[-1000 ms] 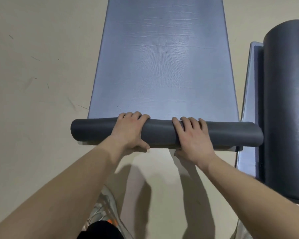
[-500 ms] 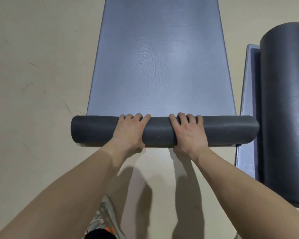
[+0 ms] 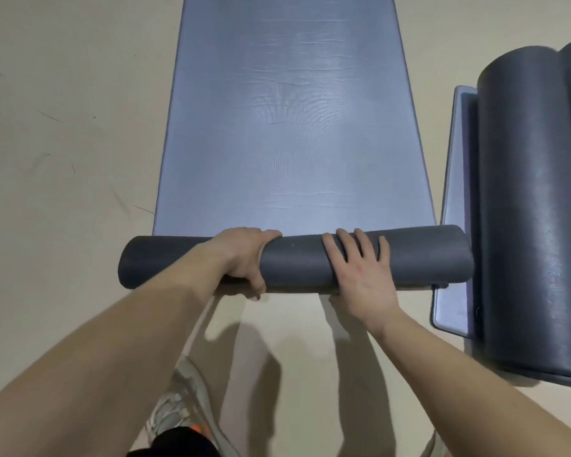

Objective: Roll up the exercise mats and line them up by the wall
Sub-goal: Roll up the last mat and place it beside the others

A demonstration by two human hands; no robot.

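A blue-grey exercise mat (image 3: 287, 127) lies flat on the floor and stretches away from me. Its near end is wound into a dark grey roll (image 3: 297, 262) lying crosswise. My left hand (image 3: 241, 258) grips the roll left of its middle, fingers curled over the top and thumb under the near side. My right hand (image 3: 360, 272) presses on the roll right of the middle with its fingers spread and fairly straight.
At the right, a thick rolled dark mat (image 3: 534, 209) lies lengthwise on another flat mat (image 3: 455, 199), close to the roll's right end. Beige floor (image 3: 63, 159) spreads to the left. My shoe (image 3: 182, 404) shows at the bottom.
The roll has grown thicker and moved a little farther along the mat. My left hand now wraps around the roll, and my right hand's fingers have spread flatter.
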